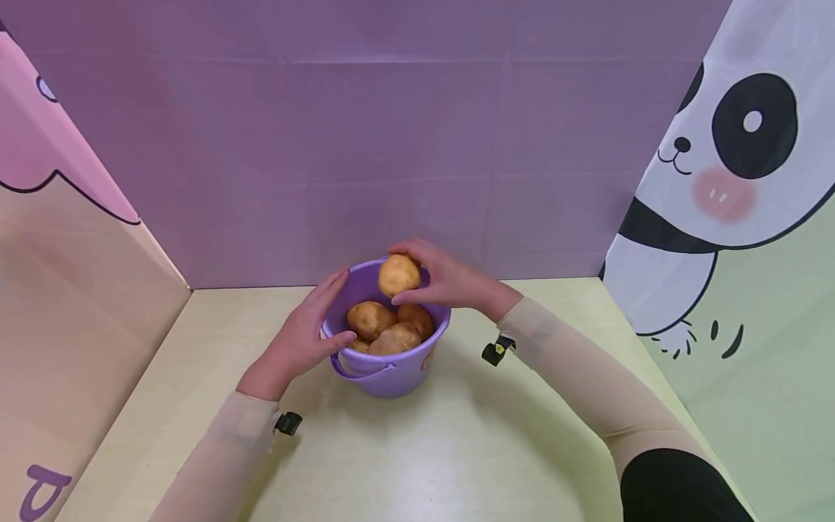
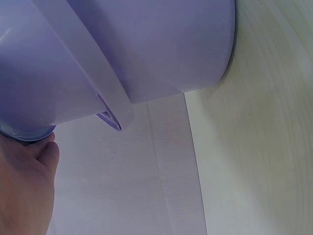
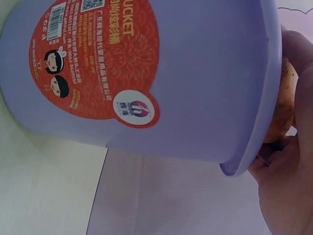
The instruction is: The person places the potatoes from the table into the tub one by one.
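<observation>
A purple plastic bucket point(image 1: 391, 380) stands on the table with several potatoes point(image 1: 370, 320) inside, heaped below its rim. My left hand point(image 1: 303, 333) holds the bucket's left rim, its thumb over the near edge and its fingers along the far left edge. Between the thumb and fingers of my right hand point(image 1: 443, 275) is a potato point(image 1: 400, 275), held at the far right part of the bucket's mouth. In the right wrist view, this potato point(image 3: 283, 105) shows just past the rim, partly covered by the hand. The bucket's handle point(image 1: 362, 374) hangs down on the near side.
The pale wooden table point(image 1: 417, 464) reaches back to a purple wall point(image 1: 404, 130). A pink and beige panel point(image 1: 65, 254) rises on the left, and a panda-printed panel point(image 1: 737, 304) on the right. A red label point(image 3: 98, 63) covers part of the bucket's side.
</observation>
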The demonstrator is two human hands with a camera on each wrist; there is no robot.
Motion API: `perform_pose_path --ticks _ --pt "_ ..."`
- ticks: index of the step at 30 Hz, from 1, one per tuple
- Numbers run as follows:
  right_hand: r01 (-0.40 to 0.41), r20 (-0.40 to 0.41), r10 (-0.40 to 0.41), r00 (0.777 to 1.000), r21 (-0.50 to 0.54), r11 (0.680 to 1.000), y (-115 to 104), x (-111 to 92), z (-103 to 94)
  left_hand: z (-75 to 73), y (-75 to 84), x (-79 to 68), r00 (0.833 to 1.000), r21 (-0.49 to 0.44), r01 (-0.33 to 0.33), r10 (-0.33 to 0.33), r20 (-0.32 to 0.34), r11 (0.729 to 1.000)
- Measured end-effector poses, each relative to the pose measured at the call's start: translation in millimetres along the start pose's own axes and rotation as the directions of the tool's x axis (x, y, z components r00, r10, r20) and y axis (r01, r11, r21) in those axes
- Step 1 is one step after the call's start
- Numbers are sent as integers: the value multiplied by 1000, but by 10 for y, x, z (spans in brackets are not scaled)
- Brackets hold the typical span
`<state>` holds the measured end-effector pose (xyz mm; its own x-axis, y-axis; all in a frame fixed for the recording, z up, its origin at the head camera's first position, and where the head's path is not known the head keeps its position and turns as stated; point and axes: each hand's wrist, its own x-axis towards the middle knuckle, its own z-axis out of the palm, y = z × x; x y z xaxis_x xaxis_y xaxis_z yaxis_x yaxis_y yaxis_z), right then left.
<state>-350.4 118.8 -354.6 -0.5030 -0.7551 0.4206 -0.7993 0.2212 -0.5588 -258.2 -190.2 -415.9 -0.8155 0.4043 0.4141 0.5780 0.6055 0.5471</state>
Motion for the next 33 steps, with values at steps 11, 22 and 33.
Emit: perform_pose_path --ticks 11,22,33 --pt "-21 29 21 999 -8 1000 -10 24 18 14 16 -5 1000 -7 10 -10 6 1000" --pt "-20 26 20 999 11 1000 18 -12 15 25 8 -25 1000 -7 -3 3 -2 1000" --pt "-37 -27 37 999 34 999 30 -148 -62 18 25 9 1000 -7 6 -6 11 1000"
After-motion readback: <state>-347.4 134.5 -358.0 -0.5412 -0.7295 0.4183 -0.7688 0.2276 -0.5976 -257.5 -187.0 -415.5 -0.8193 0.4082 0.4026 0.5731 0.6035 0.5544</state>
